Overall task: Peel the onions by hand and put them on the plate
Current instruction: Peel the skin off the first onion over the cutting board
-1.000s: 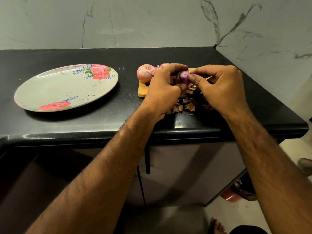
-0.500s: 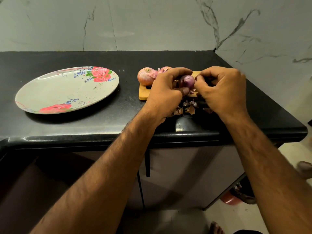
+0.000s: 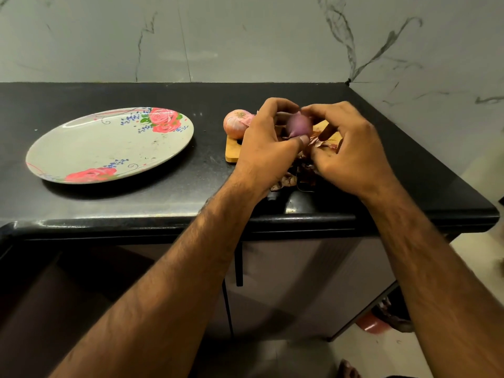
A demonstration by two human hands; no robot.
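Black tabletop (image 3: 163,197) — left hand (image 3: 261,148) curled round purple onion (image 3: 298,126); right hand (image 3: 351,156) pinches loose skin (image 3: 316,141) beside it — best strip slowly, grip steady

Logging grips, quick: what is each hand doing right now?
Left hand: holds the onion.
Right hand: fingers curled, pinching at the same onion.

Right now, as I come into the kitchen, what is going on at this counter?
A person is peeling a small purple onion by hand. The left hand holds it above the wooden board, and the right hand picks at its skin. An unpeeled onion sits on the board. Some loose skins lie on the black counter. The flowered plate, to the left, has no onion on it yet.
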